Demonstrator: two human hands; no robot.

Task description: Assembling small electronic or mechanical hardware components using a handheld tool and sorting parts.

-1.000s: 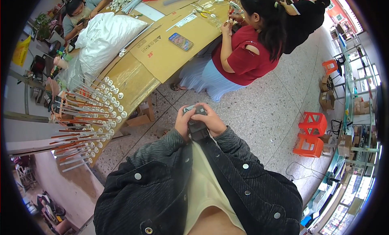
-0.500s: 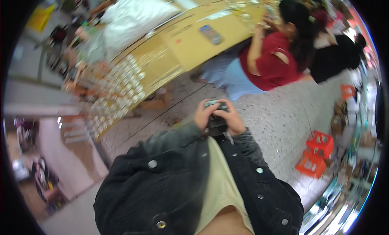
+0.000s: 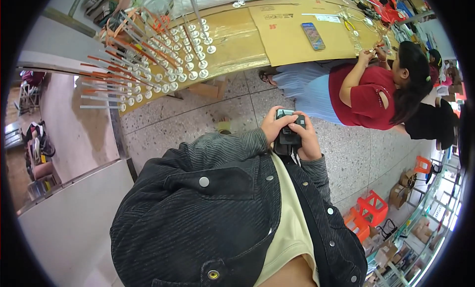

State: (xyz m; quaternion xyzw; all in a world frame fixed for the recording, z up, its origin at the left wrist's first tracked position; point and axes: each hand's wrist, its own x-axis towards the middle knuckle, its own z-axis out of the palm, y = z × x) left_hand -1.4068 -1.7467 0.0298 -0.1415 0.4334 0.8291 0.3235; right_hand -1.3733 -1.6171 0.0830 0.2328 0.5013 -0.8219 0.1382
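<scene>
A small black handheld device [image 3: 286,147] with a pale screen at its far end is held in front of my body. My left hand [image 3: 271,125] wraps its left side, with the thumb laid across the top. Around its right side closes my right hand [image 3: 309,141], the thumb pressed on the upper face near the keys. What exactly the device is, I cannot tell. Both forearms are in grey striped sleeves, and the device stands apart from the table.
A table covered with cardboard [image 3: 237,42] runs across the far side. Several thin rods on round white bases [image 3: 173,85] stand at its left end. A phone [image 3: 312,37] lies there. A person in a red top [image 3: 363,96] sits at right, working by hand. Orange stools [image 3: 372,208] stand lower right.
My view has swung, so the table, seated person and stools appear shifted, and the picture is sharper. Both hands keep their hold on the device.
</scene>
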